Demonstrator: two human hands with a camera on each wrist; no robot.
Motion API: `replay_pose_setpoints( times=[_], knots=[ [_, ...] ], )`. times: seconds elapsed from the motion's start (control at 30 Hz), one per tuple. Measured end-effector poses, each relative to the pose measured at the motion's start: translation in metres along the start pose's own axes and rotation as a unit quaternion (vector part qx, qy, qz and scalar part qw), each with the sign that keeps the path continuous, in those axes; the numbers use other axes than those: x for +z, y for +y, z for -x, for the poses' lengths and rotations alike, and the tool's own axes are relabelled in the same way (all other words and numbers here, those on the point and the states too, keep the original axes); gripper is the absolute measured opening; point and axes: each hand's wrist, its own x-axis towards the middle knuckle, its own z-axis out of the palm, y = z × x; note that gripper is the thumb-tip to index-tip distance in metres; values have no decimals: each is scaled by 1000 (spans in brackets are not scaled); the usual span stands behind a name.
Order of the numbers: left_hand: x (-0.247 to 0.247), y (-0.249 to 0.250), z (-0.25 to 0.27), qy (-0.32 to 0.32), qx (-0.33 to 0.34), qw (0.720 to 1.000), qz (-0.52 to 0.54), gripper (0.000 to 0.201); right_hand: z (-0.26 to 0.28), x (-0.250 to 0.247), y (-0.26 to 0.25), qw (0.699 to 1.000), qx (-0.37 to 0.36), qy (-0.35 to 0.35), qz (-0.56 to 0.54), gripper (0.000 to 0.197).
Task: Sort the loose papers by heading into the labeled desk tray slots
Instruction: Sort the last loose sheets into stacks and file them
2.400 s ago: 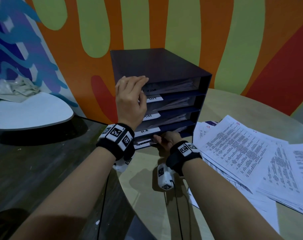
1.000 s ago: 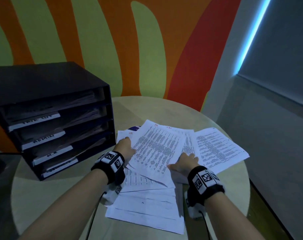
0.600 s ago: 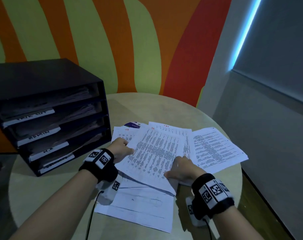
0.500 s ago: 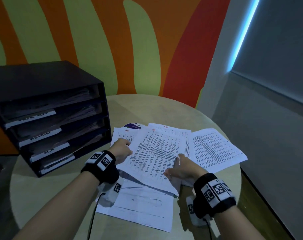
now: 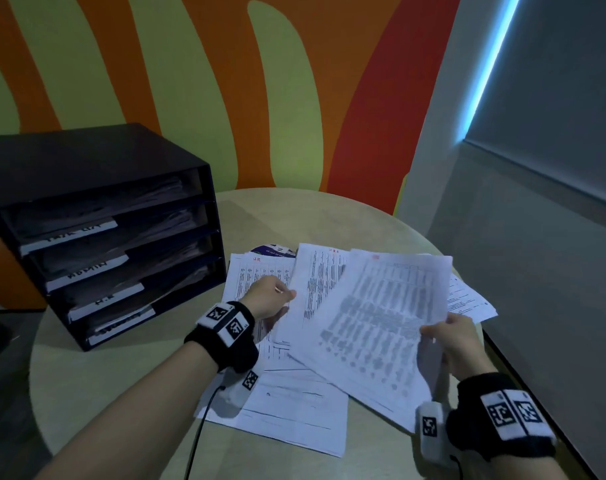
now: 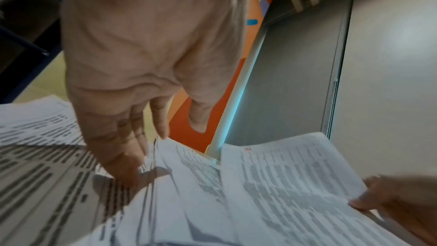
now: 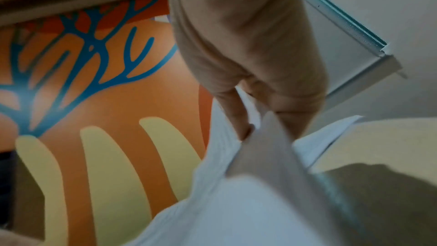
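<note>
Item: top sheet [image 5: 381, 317], printed paper. Change noted: half a second ago it lay flat on the pile under both hands; now its right side is raised clear of the other papers and tilted toward the head camera. The right hand [image 5: 448, 341] pinches its right edge, thumb above and fingers [image 7: 238, 117] curled beneath. A red mark near its top edge is too blurred to read.

Item: left hand [image 5: 268, 299]. Fingers [image 6: 123, 156] extended and relaxed, resting on the lower sheets beside the raised one; they grip nothing. In the head view the thumb touches the edge of a second sheet.

Judgement: one paper is now separated for heading check. Filing has not begun for it. A slot choice comes next.

Item: loose papers [image 5: 287, 403]. Thin white sheets, dense rows of dark print, fanned and overlapping on the round surface [image 5: 121, 382]. Edges flex and curl when raised, so they are limp and light. Several remain unsorted.

Item: desk tray [image 5: 97, 216]. Dark rigid box, four stacked horizontal slots, each with a white label strip on its front lip and papers already inside. Lettering not legible. It stands at the left of the surface, near the pile but apart from both hands.

Item: surface. Pale, matt, circular top.
</note>
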Motion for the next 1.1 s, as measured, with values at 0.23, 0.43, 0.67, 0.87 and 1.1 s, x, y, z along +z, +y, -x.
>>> replay_pose_setpoints(
  times=[0.23,0.43,0.67,0.87,1.1],
  knots=[
    [18,23,-11,26,-16,994,-106,79,-4,-50,15,999,-14,30,-1,22],
    [36,33,-22,40,-51,966,-249,92,-5,-61,13,999,-18,29,-4,27],
    [37,25,-24,36,-22,977,-210,18,-14,-67,20,999,-27,28,-15,19],
    [1,24,7,-69,-75,936,-336,38,-13,-67,19,999,-19,29,-9,28],
    [-28,-2,-4,28,-31,969,-242,42,-7,-54,16,1000,-22,13,10,34]
  ],
)
